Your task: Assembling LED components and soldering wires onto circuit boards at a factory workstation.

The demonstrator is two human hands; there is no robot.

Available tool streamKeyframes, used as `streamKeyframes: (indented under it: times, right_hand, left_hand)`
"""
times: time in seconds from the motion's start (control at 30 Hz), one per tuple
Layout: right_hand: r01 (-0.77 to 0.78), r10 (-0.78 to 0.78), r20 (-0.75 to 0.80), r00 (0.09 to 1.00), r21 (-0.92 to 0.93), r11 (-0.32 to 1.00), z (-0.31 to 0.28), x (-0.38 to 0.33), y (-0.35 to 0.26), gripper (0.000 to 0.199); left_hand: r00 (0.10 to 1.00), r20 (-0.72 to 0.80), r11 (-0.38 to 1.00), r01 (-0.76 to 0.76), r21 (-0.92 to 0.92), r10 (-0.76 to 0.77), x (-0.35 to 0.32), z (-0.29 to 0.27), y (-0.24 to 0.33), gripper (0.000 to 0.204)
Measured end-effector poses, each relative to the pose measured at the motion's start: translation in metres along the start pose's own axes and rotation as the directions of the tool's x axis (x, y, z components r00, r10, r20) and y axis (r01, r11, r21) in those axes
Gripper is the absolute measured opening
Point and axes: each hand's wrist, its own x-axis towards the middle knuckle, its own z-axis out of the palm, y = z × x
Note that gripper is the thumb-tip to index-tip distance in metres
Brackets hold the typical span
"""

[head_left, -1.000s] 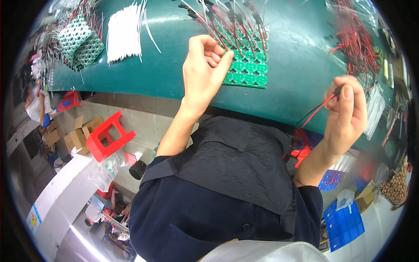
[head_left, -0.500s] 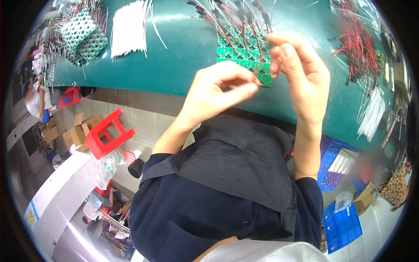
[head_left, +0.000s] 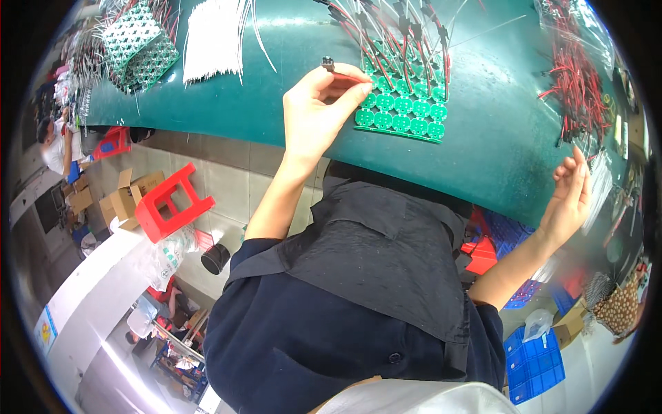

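**Green workbench and its load**

A dark green bench top [head_left: 276, 90] carries a green circuit-board panel [head_left: 403, 110] bristling with red and white leads, a white wire bundle [head_left: 210, 38], stacked green panels [head_left: 138, 41] and red wire heaps [head_left: 576, 76].

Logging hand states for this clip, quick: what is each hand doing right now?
Left hand: fingers curled, resting on the green circuit panel, small dark part at fingertips.
Right hand: open, empty, near red wires.

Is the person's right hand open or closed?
Open. The right hand hangs past the green table edge with fingers spread and nothing in it.
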Motion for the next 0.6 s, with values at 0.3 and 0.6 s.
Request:
streamKeyframes:
  times: [0.3,0.6]
  right_hand:
    - [-0.005,0.005,-0.009,1.0,0.025,1.0,-0.0004,0.0008,0.0025,0.032]
    - [0.0,0.0,-0.009,1.0,0.04,0.999,0.0018,0.0023,0.0043,0.032]
  left_hand:
    - [0.99,-0.027,0.97,-0.13,0.203,0.139,0.0017,0.005,-0.0048,0.012]
    - [0.983,-0.01,0.944,-0.175,0.281,0.185,0.0017,0.0077,-0.0006,0.011]
